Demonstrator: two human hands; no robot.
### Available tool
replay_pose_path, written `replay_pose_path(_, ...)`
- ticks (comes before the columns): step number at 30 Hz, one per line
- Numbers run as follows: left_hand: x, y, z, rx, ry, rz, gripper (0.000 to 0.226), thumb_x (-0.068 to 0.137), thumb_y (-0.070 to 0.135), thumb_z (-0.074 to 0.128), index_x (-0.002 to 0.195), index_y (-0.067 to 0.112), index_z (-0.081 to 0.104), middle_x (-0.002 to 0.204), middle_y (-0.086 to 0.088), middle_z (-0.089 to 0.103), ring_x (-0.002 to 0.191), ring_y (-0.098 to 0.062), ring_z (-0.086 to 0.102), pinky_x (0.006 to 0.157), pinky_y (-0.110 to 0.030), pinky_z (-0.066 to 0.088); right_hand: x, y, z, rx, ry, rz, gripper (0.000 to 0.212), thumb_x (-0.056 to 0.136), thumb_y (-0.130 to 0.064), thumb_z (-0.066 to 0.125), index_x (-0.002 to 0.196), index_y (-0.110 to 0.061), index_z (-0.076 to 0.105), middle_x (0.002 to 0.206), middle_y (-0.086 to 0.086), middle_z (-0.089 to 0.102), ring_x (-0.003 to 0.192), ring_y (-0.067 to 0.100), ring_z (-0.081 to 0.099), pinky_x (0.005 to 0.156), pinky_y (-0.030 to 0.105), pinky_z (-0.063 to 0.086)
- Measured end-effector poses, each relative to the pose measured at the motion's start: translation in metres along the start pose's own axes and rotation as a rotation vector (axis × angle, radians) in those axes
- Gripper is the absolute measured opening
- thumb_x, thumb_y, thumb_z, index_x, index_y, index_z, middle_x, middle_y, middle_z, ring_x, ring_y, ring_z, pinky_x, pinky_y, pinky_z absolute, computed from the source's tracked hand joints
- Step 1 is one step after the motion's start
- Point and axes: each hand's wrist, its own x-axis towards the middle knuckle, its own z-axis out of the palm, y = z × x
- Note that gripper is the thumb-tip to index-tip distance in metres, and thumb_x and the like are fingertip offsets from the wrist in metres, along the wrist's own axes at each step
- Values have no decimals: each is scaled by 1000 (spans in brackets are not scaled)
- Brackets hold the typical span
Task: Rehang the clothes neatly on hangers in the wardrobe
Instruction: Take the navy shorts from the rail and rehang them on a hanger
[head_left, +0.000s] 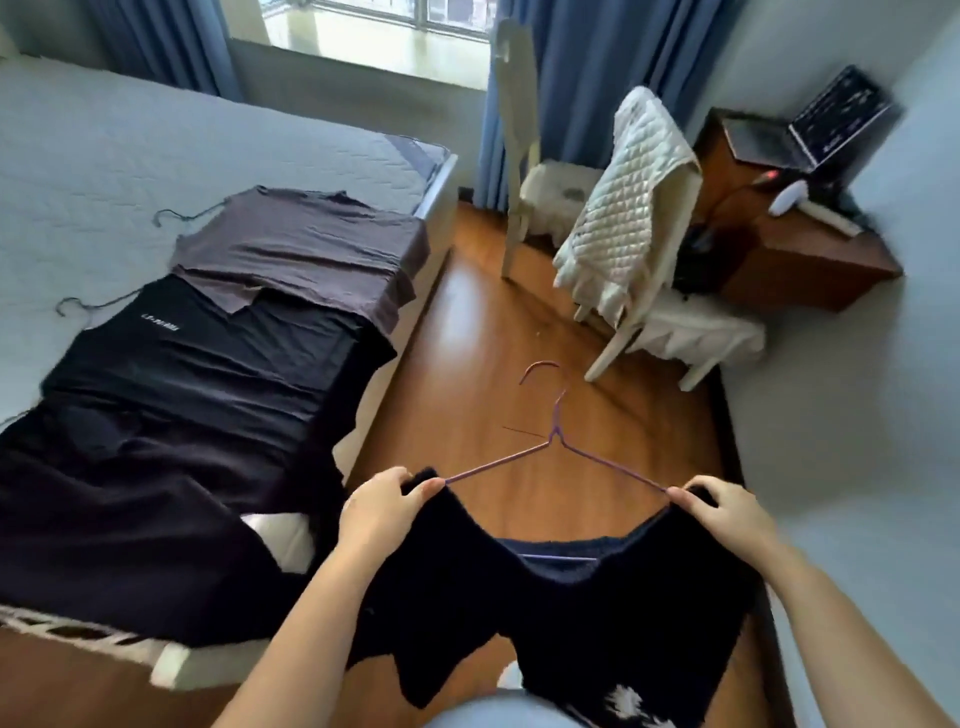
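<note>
A dark navy top hangs in front of me over a thin purple wire hanger, whose hook points away from me. My left hand pinches the top's left shoulder at the hanger's end. The right shoulder is pinched the same way by my right hand. On the bed to my left lie a brown shirt and a black shirt, each on a hanger with its hook sticking out leftward. More dark clothing is spread nearer me.
Wooden floor runs between the bed and two cream chairs; a quilted cream jacket drapes over the nearer chair. A wooden desk with a laptop stands at the right wall. Blue curtains frame the window beyond.
</note>
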Motion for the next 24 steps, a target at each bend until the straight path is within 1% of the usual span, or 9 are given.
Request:
replay_pose_path(3, 31, 73, 32, 22, -76, 84, 35, 86, 54, 47, 81, 20, 52, 71, 7, 52, 70, -14, 51, 58, -27, 35, 23, 41, -49, 35, 85, 86, 19, 88, -34, 56, 82, -16, 59, 86, 9, 61, 90, 28, 56, 74, 31, 36)
replay_pose_path(5, 50, 103, 46, 27, -89, 118, 34, 87, 53, 47, 82, 20, 52, 69, 9, 51, 64, -9, 48, 51, -23, 30, 39, 58, -70, 64, 123, 121, 20, 88, -33, 56, 82, -15, 59, 84, 8, 61, 89, 28, 56, 72, 32, 38)
replay_pose_path(8, 79, 124, 52, 52, -73, 140, 33, 87, 50, 47, 85, 18, 56, 77, 4, 57, 69, -11, 50, 51, -21, 30, 68, 69, -81, 73, 112, 151, 21, 88, -36, 55, 81, -17, 59, 82, 5, 61, 86, 26, 56, 71, 32, 39)
replay_pose_path(11, 116, 132, 46, 65, -30, 143, 29, 87, 46, 51, 81, 18, 55, 80, 0, 58, 75, -16, 52, 56, -25, 31, 110, 64, -76, 82, 86, 156, 21, 88, -39, 54, 84, -19, 59, 84, 4, 63, 85, 23, 56, 69, 32, 39)
replay_pose_path(13, 149, 131, 37, 57, 6, 126, 29, 86, 47, 53, 78, 19, 55, 77, 0, 58, 75, -18, 53, 59, -28, 35, 145, 53, -70, 106, 58, 143, 22, 88, -40, 53, 82, -20, 58, 81, 0, 62, 82, 21, 56, 65, 31, 40)
replay_pose_path(16, 211, 126, 20, 20, 44, 67, 33, 84, 49, 54, 72, 17, 55, 73, 0, 60, 74, -20, 57, 60, -33, 40, 211, 21, -65, 119, 6, 111, 25, 89, -41, 52, 85, -17, 59, 79, -4, 60, 81, 17, 56, 64, 24, 41)
replay_pose_path(20, 307, 134, -13, -19, 97, 22, 33, 83, 49, 55, 72, 18, 56, 71, 0, 60, 71, -19, 56, 58, -32, 38, 315, -42, -74, 100, -31, 56, 25, 90, -40, 51, 90, -16, 59, 82, -4, 60, 84, 17, 55, 61, 20, 40)
replay_pose_path(22, 351, 135, -35, -18, 122, -9, 34, 83, 49, 55, 70, 18, 55, 67, 1, 58, 68, -18, 55, 55, -32, 36, 366, -76, -82, 82, -46, 24, 24, 89, -39, 51, 88, -17, 59, 83, -3, 60, 85, 18, 56, 61, 21, 40)
replay_pose_path(24, 393, 135, -55, -35, 136, -47, 35, 83, 48, 56, 63, 21, 50, 62, 3, 54, 64, -18, 53, 53, -32, 35, 415, -107, -86, 65, -55, -7, 24, 89, -41, 51, 88, -19, 58, 83, -4, 61, 85, 18, 56, 62, 24, 40)
